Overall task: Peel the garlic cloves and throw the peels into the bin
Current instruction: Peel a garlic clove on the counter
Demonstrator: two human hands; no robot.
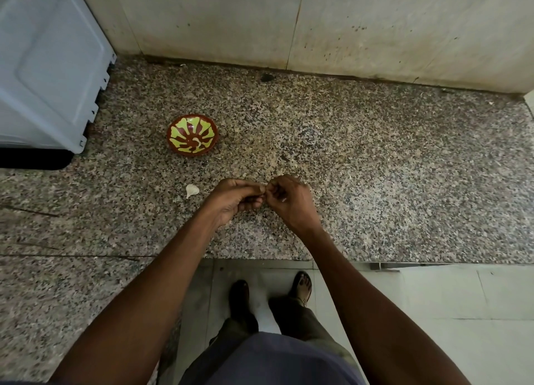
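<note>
My left hand (pixel 235 198) and my right hand (pixel 289 201) meet fingertip to fingertip above the speckled granite counter (pixel 375 167). Both pinch a small garlic clove (pixel 263 190), which the fingers almost wholly hide. A loose white garlic clove (pixel 192 190) lies on the counter just left of my left hand. Farther back and left stands a small brown bowl (pixel 192 134) with a green pattern; a pale peeled clove lies inside it. No bin is in view.
A grey-white appliance (pixel 49 66) fills the back left corner of the counter. A stained tiled wall (pixel 318 23) closes off the back. The counter's front edge runs below my forearms, with tiled floor (pixel 462 312) and my feet beneath.
</note>
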